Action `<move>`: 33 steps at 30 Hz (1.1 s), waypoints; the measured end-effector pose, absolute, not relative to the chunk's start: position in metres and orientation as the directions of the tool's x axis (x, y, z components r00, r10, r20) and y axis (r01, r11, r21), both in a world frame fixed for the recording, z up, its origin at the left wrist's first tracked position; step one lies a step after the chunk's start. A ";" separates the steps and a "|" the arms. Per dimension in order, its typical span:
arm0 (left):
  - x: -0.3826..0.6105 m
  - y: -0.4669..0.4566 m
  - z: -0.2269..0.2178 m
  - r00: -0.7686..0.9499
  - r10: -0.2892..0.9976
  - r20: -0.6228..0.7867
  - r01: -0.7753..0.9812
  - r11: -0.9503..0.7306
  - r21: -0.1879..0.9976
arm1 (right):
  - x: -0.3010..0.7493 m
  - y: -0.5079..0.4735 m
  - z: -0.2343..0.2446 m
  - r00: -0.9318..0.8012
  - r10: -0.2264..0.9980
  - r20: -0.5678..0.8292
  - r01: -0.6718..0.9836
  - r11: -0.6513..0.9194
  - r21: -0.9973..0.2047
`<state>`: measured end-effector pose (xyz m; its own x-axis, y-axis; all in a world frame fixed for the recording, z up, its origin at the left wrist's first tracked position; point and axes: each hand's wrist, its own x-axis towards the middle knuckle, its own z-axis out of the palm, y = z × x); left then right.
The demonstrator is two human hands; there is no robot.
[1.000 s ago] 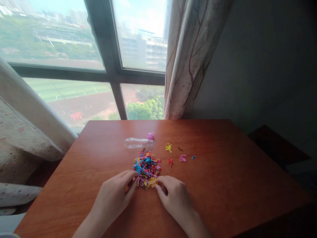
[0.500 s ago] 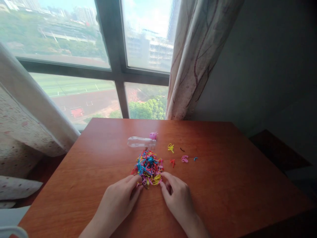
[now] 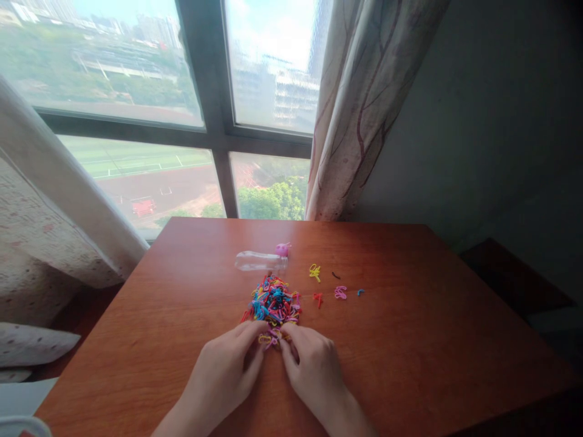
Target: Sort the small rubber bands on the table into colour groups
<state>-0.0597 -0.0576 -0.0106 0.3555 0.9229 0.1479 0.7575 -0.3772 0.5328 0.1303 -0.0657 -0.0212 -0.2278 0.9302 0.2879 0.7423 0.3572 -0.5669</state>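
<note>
A heap of small coloured rubber bands (image 3: 276, 300) lies on the wooden table. My left hand (image 3: 232, 358) rests at the heap's near left edge, thumb and forefinger closed around some bands. From the near right side, my right hand (image 3: 312, 361) pinches at the same edge, its fingertips among yellow and pink bands. Only a small gap with a few bands separates the two hands. Which bands each hand grips is partly hidden by the fingers.
Beyond the heap, a clear plastic bottle (image 3: 259, 261) lies on its side by a pink cap (image 3: 283, 249). To the right are small groups of yellow bands (image 3: 314, 272), red bands (image 3: 317, 299) and pink bands (image 3: 340, 292), plus a black piece (image 3: 336, 275) and a blue piece (image 3: 361, 292).
My right hand has moved left, toward my left hand, which has shifted slightly right. Bands at the near edge of the heap are now gathered between the fingertips.
</note>
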 end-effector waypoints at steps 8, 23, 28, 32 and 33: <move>-0.062 -0.049 -0.012 0.204 0.969 0.139 0.855 -0.246 0.456 | 0.131 -0.064 -0.024 -0.212 0.935 0.283 0.765 0.339 -0.547; -0.059 -0.057 0.002 0.457 0.873 0.170 0.632 -0.453 0.629 | 0.134 -0.065 -0.023 -0.182 0.949 0.257 0.705 0.309 -0.639; -0.061 -0.056 -0.002 0.438 0.886 0.152 0.683 -0.438 0.584 | 0.137 -0.067 -0.019 -0.179 0.949 0.260 0.649 0.313 -0.694; -0.058 -0.056 -0.005 0.459 0.875 0.151 0.683 -0.457 0.569 | 0.139 -0.069 -0.016 -0.198 0.937 0.287 0.620 0.346 -0.704; -0.057 -0.056 -0.006 0.459 0.875 0.155 0.684 -0.459 0.567 | 0.139 -0.070 -0.015 -0.201 0.934 0.295 0.621 0.355 -0.699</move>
<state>-0.0574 -0.0562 -0.0060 0.4586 0.8750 0.1553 0.6838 -0.4591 0.5672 0.1387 -0.0700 -0.0152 -0.2012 0.9340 0.2952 0.6215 0.3546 -0.6986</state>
